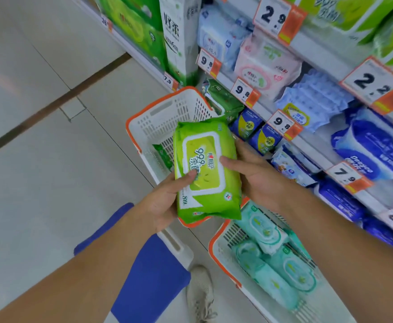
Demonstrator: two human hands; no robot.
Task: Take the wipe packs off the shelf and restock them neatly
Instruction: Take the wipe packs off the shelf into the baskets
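Both hands hold one green wipe pack (206,170) above the far basket (144,127). Left hand (165,201) grips the near end, thumb curled on the lid label. Right hand (251,173) grips the right edge, thumb on top, fingers hidden behind the pack. Pack sits lid-up, tilted slightly.

Far basket: white with orange rim, holds a small dark green pack (164,157) on its floor. Near basket (216,250) is just beside it, loaded with teal packs (272,259) lying at mixed angles. Shelf (307,145) runs on the right, with price tags (245,92) along its lips.

Risks, as judged:
- The pack is soft and likely slick; a loose grip could let it sag or slip into the basket.
- The shelf rows look crowded; pushing this pack in could knock out neighbouring blue packs (264,138).
- The tags stick out past the lips; a passing sleeve or pack could catch one.
- The baskets sit near the shoe (200,292); a step forward may kick them.
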